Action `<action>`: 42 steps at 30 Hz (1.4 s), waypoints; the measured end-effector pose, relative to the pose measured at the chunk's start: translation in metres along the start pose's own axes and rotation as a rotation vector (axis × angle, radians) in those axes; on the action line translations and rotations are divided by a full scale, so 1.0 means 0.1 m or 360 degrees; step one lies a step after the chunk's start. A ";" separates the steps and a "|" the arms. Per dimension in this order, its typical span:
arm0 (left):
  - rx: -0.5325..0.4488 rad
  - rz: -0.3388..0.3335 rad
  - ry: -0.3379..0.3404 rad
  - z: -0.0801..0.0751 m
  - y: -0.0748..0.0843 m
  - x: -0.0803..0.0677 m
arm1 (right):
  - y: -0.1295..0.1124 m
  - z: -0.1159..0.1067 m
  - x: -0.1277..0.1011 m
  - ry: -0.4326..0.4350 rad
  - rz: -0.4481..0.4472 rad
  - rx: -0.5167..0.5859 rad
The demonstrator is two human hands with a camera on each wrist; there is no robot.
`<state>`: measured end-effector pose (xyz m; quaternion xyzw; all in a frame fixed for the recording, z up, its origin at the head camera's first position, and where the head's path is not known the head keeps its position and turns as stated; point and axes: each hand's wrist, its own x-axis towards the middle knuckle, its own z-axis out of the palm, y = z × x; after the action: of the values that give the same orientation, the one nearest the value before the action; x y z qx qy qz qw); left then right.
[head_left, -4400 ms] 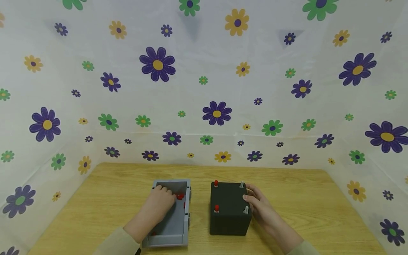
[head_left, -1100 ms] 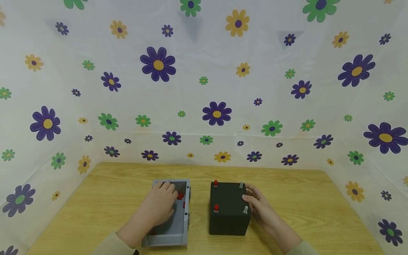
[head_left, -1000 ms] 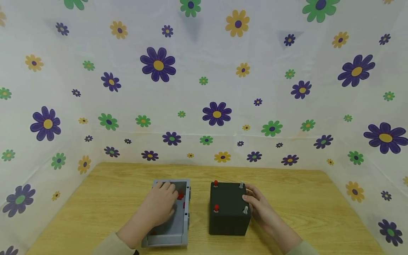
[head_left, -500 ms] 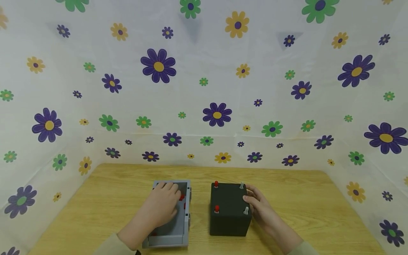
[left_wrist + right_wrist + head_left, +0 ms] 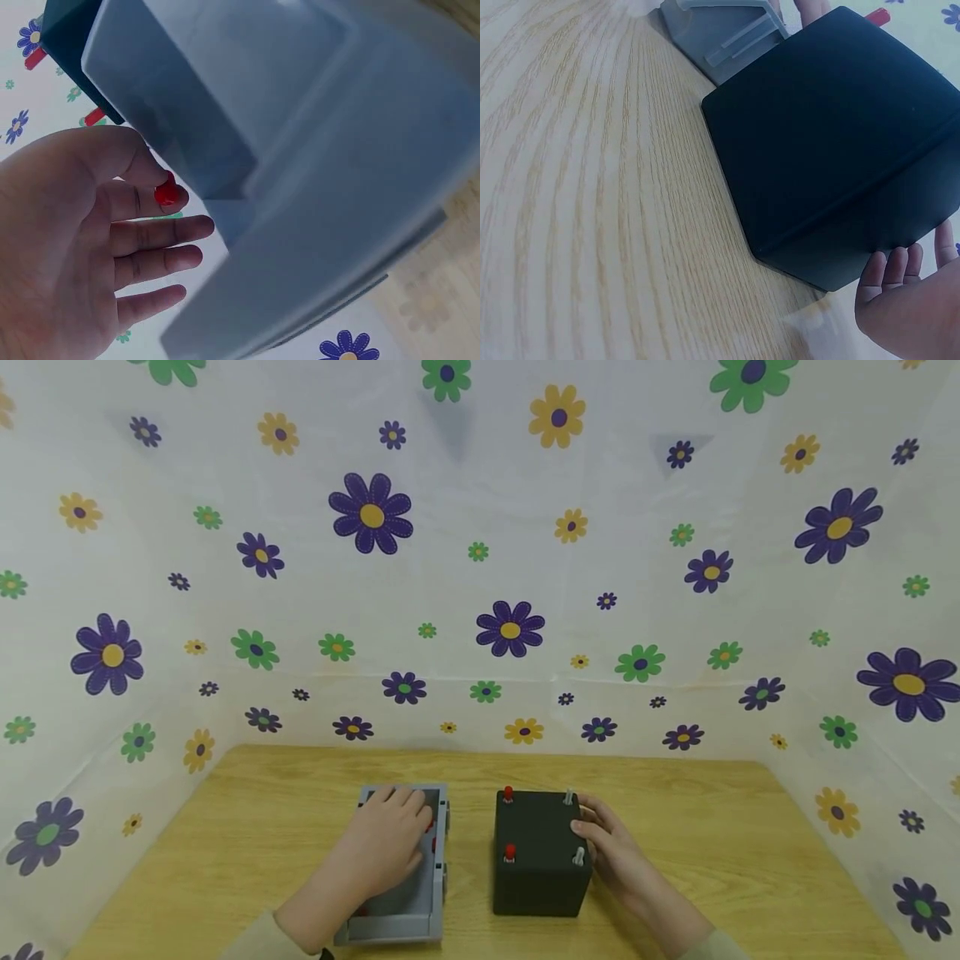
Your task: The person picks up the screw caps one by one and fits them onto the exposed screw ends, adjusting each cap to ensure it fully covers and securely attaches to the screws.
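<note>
My left hand (image 5: 386, 843) is down inside the grey tray (image 5: 420, 927), thumb and forefinger pinching a small red peg (image 5: 166, 193); the other fingers (image 5: 161, 259) lie loosely spread. In the head view the hand covers most of the tray's far half, and only a sliver of red shows by the tray's right wall.

My right hand (image 5: 611, 852) rests against the right face of the black box (image 5: 536, 877), fingers straight along the wall, thumb up by the top edge. It steadies the box without curling round it.

The box stands just right of the tray, a narrow strip of tabletop (image 5: 262, 810) between them. Its top carries two red pegs on the left side (image 5: 509, 852) and two grey pegs on the right (image 5: 578, 856).

So the box top lies to the right of and slightly above my left hand, which is the hand with the peg. The tray's long axis runs away from me.

Flowered sheet (image 5: 480, 568) behind and on both sides.
</note>
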<state>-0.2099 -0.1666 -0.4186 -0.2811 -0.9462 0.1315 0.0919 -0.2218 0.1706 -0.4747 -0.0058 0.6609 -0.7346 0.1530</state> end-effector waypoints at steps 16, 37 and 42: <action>0.0075 0.0118 0.0135 -0.09 0.05 -0.03 | -0.02 0.00 -0.01 0.0010 0.0013 -0.0021; 0.0142 0.0199 0.0283 -0.22 0.15 -0.04 | -0.01 0.00 0.01 0.0037 0.0047 -0.0016; 0.0158 0.0235 0.0341 -0.25 0.19 -0.04 | -0.01 -0.01 0.02 0.0036 0.0050 -0.0010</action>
<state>-0.1909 -0.1483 -0.4007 -0.3576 -0.9000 0.1538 0.1963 -0.2238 0.1709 -0.4741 0.0124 0.6650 -0.7301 0.1570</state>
